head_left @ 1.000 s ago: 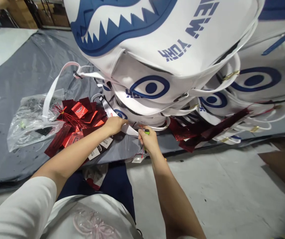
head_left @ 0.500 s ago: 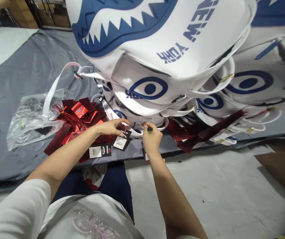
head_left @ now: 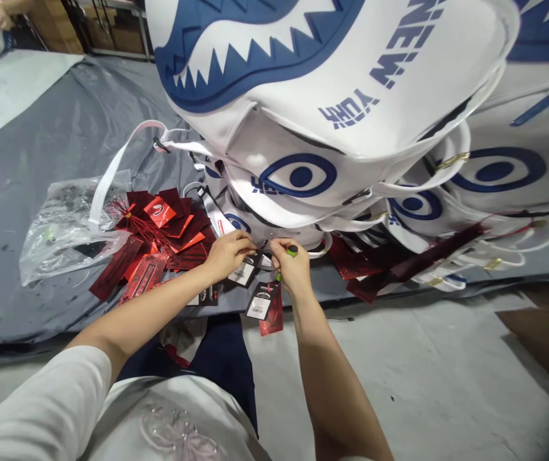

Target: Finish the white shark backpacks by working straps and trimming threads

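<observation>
My left hand [head_left: 230, 255] is closed in a pinch at the front of the lowest visible white bag [head_left: 298, 238]; whatever lies between its fingertips is too small to make out. Close beside it, my right hand [head_left: 292, 264] grips a small tool with a green-and-black handle [head_left: 292, 250], its kind unclear. Below the fingers hang a black tag with a white label [head_left: 259, 302] and a dark red tag [head_left: 275, 317]. Another black tag [head_left: 242, 273] lies by my left fingers. A bunch of red tags on red strings [head_left: 159, 221] is left of the hands.
White bags with blue eyes and shark teeth [head_left: 298, 176] are stacked before me and to the right. A clear plastic bag [head_left: 54, 224] lies left on the grey-covered table [head_left: 29, 153]. More dark red tags [head_left: 365, 262] lie right. Another person's hand [head_left: 0, 14] shows far left.
My left fingers, spread before, have closed together and moved nearer my right hand. A black tag and a red tag now hang below my right hand. The view has shifted slightly.
</observation>
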`<control>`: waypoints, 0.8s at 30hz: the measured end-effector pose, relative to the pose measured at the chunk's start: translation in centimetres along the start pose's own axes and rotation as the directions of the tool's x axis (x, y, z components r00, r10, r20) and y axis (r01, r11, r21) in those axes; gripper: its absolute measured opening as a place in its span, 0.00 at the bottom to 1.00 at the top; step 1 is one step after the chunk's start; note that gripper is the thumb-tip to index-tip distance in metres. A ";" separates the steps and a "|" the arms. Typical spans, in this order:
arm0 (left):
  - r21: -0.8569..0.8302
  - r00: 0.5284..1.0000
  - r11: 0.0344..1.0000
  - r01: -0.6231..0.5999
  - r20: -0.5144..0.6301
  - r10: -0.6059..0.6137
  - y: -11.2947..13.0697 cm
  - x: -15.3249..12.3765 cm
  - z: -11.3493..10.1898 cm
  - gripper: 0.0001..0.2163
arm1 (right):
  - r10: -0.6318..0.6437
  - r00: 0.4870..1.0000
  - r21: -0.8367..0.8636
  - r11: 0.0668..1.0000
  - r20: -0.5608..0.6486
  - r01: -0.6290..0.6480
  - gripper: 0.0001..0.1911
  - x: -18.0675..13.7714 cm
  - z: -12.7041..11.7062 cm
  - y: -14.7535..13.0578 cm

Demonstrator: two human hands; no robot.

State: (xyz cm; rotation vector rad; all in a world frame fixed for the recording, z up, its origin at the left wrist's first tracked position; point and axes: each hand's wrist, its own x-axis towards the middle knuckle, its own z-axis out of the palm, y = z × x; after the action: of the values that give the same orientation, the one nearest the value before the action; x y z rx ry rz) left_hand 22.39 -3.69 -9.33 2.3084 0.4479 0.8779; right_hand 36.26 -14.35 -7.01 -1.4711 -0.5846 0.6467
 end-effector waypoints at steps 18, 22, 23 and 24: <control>-0.396 0.958 0.883 0.253 0.230 -0.171 -0.1 1.9 1.5 0.04 | 0.029 0.948 -0.255 0.965 0.316 0.056 0.15 0.6 -2.8 -0.4; -0.199 0.947 0.960 0.198 0.290 -0.135 -0.7 1.8 1.3 0.05 | -0.064 0.929 -0.351 0.914 0.364 0.201 0.13 0.8 -2.7 -0.4; -0.167 0.946 0.967 0.192 0.294 -0.137 -0.7 1.7 1.2 0.05 | -0.110 0.919 -0.374 0.890 0.379 0.261 0.12 0.9 -2.6 -0.4; -0.145 0.945 0.971 0.189 0.297 -0.139 -0.7 1.7 1.2 0.06 | -0.148 0.908 -0.391 0.866 0.392 0.310 0.11 0.9 -2.5 -0.4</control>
State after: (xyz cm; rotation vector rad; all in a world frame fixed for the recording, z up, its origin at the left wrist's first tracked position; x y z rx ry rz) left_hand 24.36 -2.79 -9.67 2.1578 0.4150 0.4726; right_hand 38.69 -15.48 -6.65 -1.6829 -1.2407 0.6090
